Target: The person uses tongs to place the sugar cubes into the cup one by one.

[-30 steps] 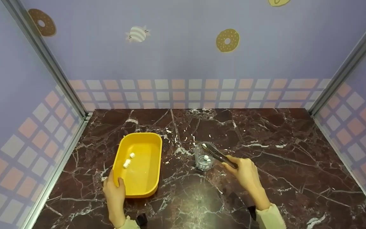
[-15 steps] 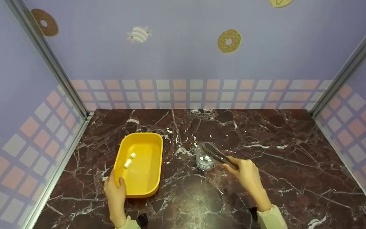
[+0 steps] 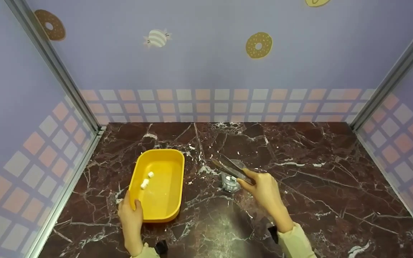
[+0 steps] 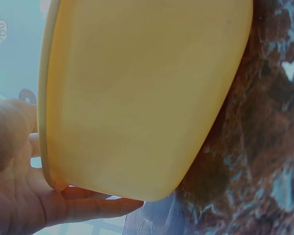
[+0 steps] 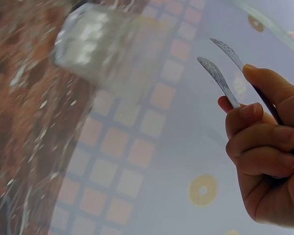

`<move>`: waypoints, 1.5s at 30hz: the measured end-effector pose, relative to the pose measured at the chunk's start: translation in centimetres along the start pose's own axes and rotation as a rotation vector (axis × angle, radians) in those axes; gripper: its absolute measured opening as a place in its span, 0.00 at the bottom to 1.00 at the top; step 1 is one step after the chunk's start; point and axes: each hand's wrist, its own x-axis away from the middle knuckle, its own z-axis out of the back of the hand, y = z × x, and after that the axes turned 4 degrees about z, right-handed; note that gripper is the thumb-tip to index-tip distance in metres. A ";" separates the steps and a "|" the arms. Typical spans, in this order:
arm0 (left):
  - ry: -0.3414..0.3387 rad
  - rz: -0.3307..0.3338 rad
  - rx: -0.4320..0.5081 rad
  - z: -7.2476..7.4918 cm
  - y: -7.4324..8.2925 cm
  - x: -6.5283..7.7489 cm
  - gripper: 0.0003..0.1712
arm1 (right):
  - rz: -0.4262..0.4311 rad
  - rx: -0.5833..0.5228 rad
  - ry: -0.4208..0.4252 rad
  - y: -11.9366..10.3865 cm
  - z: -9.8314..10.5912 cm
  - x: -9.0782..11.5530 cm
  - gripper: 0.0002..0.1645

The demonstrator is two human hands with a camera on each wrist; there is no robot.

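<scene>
My left hand holds the near left corner of a yellow plastic tub, thumb over the rim and fingers along the outer wall. Small white cubes lie on the tub's left side inside. In my right hand is a pair of metal tongs, gripped with curled fingers. Their tips stand apart with nothing between them. The tongs pass above a clear glass that stands upright with white cubes at its bottom; tongs and hand partly cover it in the head view.
Everything stands on a dark red marbled tabletop. Lilac panels with checks and sweets printed on them enclose the back and both sides, joined by grey metal posts.
A white cube at the tongs dropped into the glass. The tongs then rose and moved left with my right hand, tips spreading. My left hand and the tub stayed put.
</scene>
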 end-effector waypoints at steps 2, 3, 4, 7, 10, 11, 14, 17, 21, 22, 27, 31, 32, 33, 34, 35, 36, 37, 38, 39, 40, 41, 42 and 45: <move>0.001 0.000 -0.002 0.0 0.0 0.0 0.24 | 0.035 0.006 0.010 -1.2 -0.3 -0.7 0.24; 0.003 0.001 -0.002 0.0 0.0 0.0 0.24 | 0.053 0.008 0.012 -1.8 -0.5 -1.1 0.24; 0.004 0.001 -0.002 0.0 0.0 0.0 0.24 | 0.070 0.008 0.009 -2.5 -0.8 -1.5 0.24; 0.015 0.001 -0.004 -0.1 0.1 0.0 0.24 | 0.120 0.001 -0.029 -4.4 -2.0 -2.7 0.22; 0.020 -0.004 -0.004 -0.3 0.2 0.1 0.24 | 0.165 -0.006 -0.078 -6.2 -3.7 -3.9 0.20; 0.020 -0.005 -0.004 -0.3 0.2 0.2 0.24 | 0.172 -0.010 -0.101 -6.7 -4.3 -4.3 0.19; 0.013 -0.003 -0.002 -0.5 0.3 0.2 0.24 | 0.190 -0.011 -0.149 -8.0 -6.0 -5.3 0.19; 0.013 0.002 -0.001 -0.5 0.4 0.2 0.24 | 0.196 0.004 -0.184 -9.0 -7.5 -6.2 0.20; 0.023 -0.007 0.002 -0.4 0.4 0.1 0.24 | 0.189 0.033 -0.203 -10.0 -9.5 -7.2 0.19; 0.024 -0.010 0.004 -0.4 0.3 0.1 0.24 | 0.184 0.040 -0.206 -10.1 -10.0 -7.4 0.19; 0.011 -0.004 -0.014 -0.1 0.3 -0.1 0.24 | 0.170 0.057 -0.247 -11.0 -12.4 -8.2 0.18; 0.002 0.011 -0.035 0.1 0.2 -0.1 0.24 | 0.183 0.073 -0.291 -12.0 -13.8 -8.5 0.16; 0.003 0.012 -0.035 0.1 0.2 -0.1 0.24 | 0.189 0.087 -0.297 -12.2 -14.1 -8.6 0.15; 0.003 0.013 -0.034 0.1 0.2 -0.1 0.24 | 0.194 0.103 -0.301 -12.4 -14.3 -8.7 0.14; 0.004 0.011 -0.032 0.1 0.2 0.0 0.24 | 0.198 0.118 -0.303 -12.6 -14.6 -8.7 0.13; 0.007 0.009 -0.029 0.1 0.2 0.0 0.24 | 0.203 0.134 -0.306 -12.7 -14.9 -8.8 0.12; 0.009 0.005 -0.027 0.1 0.2 0.0 0.24 | 0.207 0.160 -0.307 -12.8 -15.1 -8.8 0.12; 0.010 0.002 -0.022 0.1 0.2 0.0 0.24 | 0.208 0.184 -0.309 -12.8 -15.4 -8.8 0.13; 0.013 0.000 -0.021 0.1 0.2 0.0 0.23 | 0.206 0.204 -0.310 -12.8 -15.6 -8.8 0.13; 0.015 -0.002 -0.019 0.1 0.2 0.0 0.23 | 0.203 0.222 -0.310 -12.7 -15.9 -8.8 0.13; 0.016 -0.001 -0.017 0.0 0.2 0.0 0.23 | 0.199 0.239 -0.314 -12.6 -16.1 -8.7 0.13; 0.017 0.000 -0.015 0.1 0.3 0.0 0.23 | 0.194 0.253 -0.318 -12.6 -16.3 -8.7 0.13; 0.015 0.002 -0.016 0.1 0.3 0.1 0.23 | 0.190 0.267 -0.321 -12.5 -16.5 -8.6 0.13; 0.015 0.009 -0.015 0.2 0.3 0.0 0.23 | 0.190 0.280 -0.332 -12.5 -16.9 -8.6 0.14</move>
